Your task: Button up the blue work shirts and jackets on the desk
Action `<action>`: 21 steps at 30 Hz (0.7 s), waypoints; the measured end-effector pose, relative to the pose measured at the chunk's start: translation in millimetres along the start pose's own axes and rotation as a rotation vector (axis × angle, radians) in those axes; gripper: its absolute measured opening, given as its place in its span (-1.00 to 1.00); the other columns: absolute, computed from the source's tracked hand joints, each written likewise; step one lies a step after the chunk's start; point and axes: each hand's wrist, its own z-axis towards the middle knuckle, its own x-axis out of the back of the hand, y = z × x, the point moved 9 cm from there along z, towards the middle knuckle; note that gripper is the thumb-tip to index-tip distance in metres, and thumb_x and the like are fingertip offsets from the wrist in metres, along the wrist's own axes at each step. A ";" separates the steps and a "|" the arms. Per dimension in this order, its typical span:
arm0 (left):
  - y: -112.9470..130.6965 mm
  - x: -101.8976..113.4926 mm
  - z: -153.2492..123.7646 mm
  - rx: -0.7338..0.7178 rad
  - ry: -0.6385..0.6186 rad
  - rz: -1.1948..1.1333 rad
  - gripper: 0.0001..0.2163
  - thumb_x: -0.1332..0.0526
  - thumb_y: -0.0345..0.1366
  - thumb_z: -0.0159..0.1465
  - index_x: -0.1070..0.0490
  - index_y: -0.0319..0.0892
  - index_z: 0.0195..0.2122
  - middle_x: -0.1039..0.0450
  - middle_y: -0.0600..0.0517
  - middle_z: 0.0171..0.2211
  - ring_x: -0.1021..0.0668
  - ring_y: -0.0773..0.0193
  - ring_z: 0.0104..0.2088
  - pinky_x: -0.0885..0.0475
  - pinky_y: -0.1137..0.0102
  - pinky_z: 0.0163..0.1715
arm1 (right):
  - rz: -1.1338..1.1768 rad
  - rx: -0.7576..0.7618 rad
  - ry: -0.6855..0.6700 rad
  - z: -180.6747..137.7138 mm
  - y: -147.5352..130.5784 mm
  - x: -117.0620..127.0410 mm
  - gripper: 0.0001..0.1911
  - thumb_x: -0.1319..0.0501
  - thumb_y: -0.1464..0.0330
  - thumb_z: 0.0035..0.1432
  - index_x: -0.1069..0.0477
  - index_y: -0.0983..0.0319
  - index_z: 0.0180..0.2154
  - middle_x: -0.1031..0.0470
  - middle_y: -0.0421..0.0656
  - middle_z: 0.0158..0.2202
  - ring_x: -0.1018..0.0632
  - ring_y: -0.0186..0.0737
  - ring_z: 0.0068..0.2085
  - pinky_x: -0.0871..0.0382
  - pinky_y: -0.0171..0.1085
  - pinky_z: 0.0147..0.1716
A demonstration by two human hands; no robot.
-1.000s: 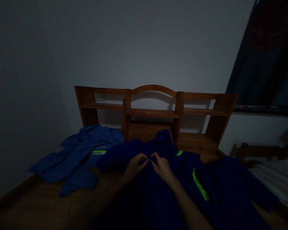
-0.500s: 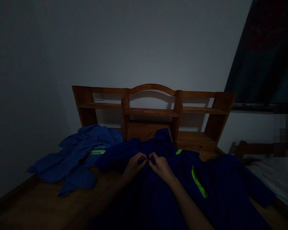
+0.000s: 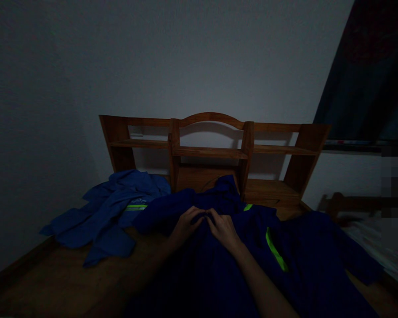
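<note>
A dark blue jacket (image 3: 285,265) with a bright green stripe lies spread on the wooden desk (image 3: 63,282) in front of me. My left hand (image 3: 185,224) and my right hand (image 3: 223,229) meet at the middle of its front, below the collar. Both pinch the fabric with curled fingers, fingertips almost touching. What sits between the fingertips is too dark to make out.
A second, lighter blue garment (image 3: 116,212) with a green and white band lies crumpled at the back left of the desk. A wooden shelf unit (image 3: 212,152) stands against the wall behind. A dark curtain (image 3: 371,79) hangs at the right, with a bed frame (image 3: 348,203) below.
My hands stay pinched together on the jacket front. The view has shifted slightly; the hands sit a little higher in it.
</note>
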 end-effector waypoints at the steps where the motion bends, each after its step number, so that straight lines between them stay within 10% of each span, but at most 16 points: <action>1: -0.1 1.0 0.2 0.005 0.010 0.006 -0.77 -0.09 -0.29 0.24 -0.37 -0.07 -0.08 -0.41 0.01 -0.19 -0.46 0.26 -0.15 -0.38 0.35 -0.11 | 0.007 0.006 0.006 0.1 -1.5 1.9 -0.74 -0.02 0.36 0.25 -0.30 0.17 -0.04 -0.54 -0.15 -0.35 -0.56 -0.23 -0.34 -0.27 -0.38 -0.31; 21: 3.5 15.5 0.8 0.050 0.144 0.055 -0.88 -0.08 -0.30 0.24 -0.37 -0.09 -0.24 -0.40 0.04 -0.27 -0.46 0.27 -0.19 -0.36 0.37 -0.15 | 0.093 0.088 0.007 0.3 -15.0 14.2 -0.59 0.03 0.49 0.22 -0.28 0.06 0.06 -0.55 -0.19 -0.31 -0.55 -0.29 -0.30 -0.28 -0.39 -0.28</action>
